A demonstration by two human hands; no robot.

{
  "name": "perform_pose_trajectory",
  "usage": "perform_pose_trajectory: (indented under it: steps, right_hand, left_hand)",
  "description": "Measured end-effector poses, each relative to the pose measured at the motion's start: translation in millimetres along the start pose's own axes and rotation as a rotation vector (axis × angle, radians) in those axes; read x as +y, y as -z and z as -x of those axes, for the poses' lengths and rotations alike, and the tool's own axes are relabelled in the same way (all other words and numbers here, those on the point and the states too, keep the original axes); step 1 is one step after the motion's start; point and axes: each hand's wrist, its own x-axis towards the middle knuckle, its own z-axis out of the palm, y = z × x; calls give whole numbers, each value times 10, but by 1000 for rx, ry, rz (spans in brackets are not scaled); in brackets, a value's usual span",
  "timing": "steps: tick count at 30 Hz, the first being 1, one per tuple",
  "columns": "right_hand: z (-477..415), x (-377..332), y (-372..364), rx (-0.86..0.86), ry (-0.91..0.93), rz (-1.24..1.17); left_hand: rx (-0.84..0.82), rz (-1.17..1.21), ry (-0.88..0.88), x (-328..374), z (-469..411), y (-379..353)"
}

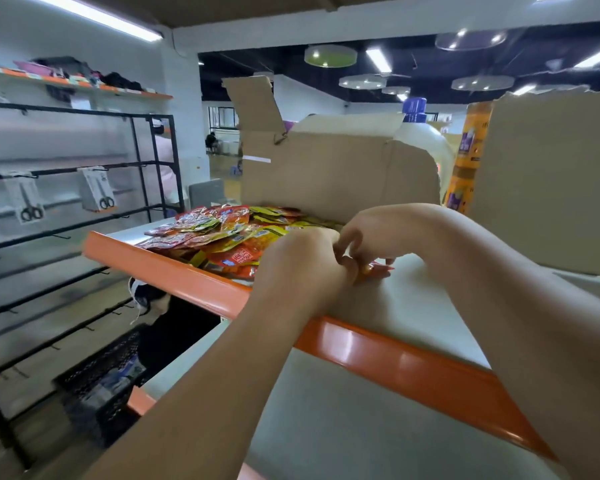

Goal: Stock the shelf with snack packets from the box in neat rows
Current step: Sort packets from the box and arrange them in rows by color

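Observation:
A heap of red, orange and yellow snack packets point(222, 233) lies on the white shelf point(413, 306) with an orange front lip point(174, 277). Behind the heap stands an open cardboard box point(326, 174) with its flaps up. My left hand point(298, 261) and my right hand point(368, 233) meet at the right end of the heap, fingers curled together round a small orange packet point(371, 268) that is mostly hidden by them. Both forearms reach in over the shelf lip.
A second cardboard box point(551, 181) stands on the shelf at the right. A black wire rack point(146, 168) with hanging scissors packs point(96, 190) fills the left. A black crate point(108, 379) sits on the floor below. A lower white shelf point(326, 427) lies under my arms.

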Motion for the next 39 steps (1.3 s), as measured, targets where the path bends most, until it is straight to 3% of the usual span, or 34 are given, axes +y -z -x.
perform_pose_trajectory:
  steps: [4, 11, 14, 16, 18, 20, 24, 28, 31, 35, 39]
  right_hand:
    - [31, 98, -4, 23, -48, 65]
    - [69, 207, -42, 38, -73, 8]
    - [53, 226, -49, 34, -65, -20]
    - [42, 235, -44, 34, -65, -27]
    - [29, 243, -43, 42, -69, -26]
    - [18, 240, -42, 52, -75, 0]
    - [24, 244, -57, 58, -83, 7]
    - [51, 258, -72, 49, -68, -33]
    - [64, 260, -60, 47, -61, -19]
    - [90, 262, -34, 54, -72, 53]
    - [165, 227, 5, 26, -94, 48]
  left_hand:
    - [109, -90, 62, 3, 20, 7]
    - [-166, -209, 100, 23, -36, 31]
    - [-194, -173, 76, 52, -17, 74]
    - [-95, -66, 41, 52, 14, 61]
    - [112, 4, 12, 36, 37, 40]
    - [185, -65, 37, 17, 12, 35]
    - [-141, -276, 243, 2, -80, 22]
    - [-198, -398, 152, -25, -90, -27]
    - [-117, -327, 50, 17, -51, 14]
    - [26, -3, -12, 57, 37, 60]
    - [-42, -110, 34, 44, 35, 77]
